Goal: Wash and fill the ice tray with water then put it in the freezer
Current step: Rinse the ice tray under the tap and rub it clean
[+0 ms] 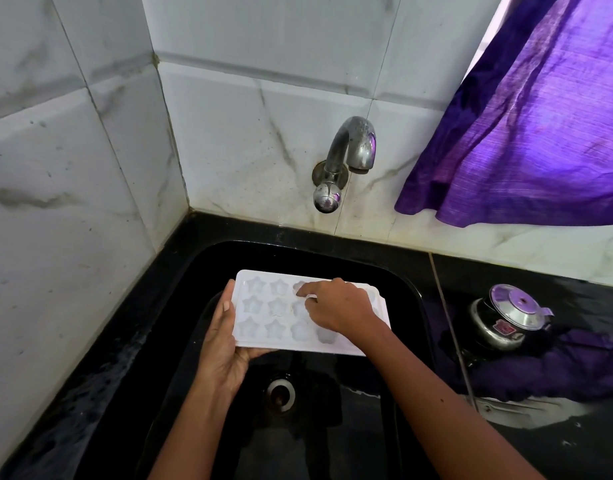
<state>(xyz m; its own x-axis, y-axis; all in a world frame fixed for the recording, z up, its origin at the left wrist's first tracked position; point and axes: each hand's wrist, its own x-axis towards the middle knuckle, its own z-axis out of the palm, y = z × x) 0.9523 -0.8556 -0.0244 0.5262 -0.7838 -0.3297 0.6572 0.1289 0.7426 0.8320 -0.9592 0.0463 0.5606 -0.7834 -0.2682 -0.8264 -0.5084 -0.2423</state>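
A white ice tray [263, 313] with star-shaped cups is held level over the black sink [412, 296]. My left hand [223, 341] grips its left edge, thumb along the rim and fingers underneath. My right hand [336, 308] lies on top of the tray's right half, its fingers curled down into the star cups, the index finger stretched toward the back row. A metal tap [350, 150] juts from the tiled wall above the sink; no water runs from it.
The drain [281, 393] sits in the sink bottom below the tray. A steel kettle-like pot [509, 317] stands on the black counter at the right. A purple curtain [526, 126] hangs at the upper right. Tiled walls close the left and back.
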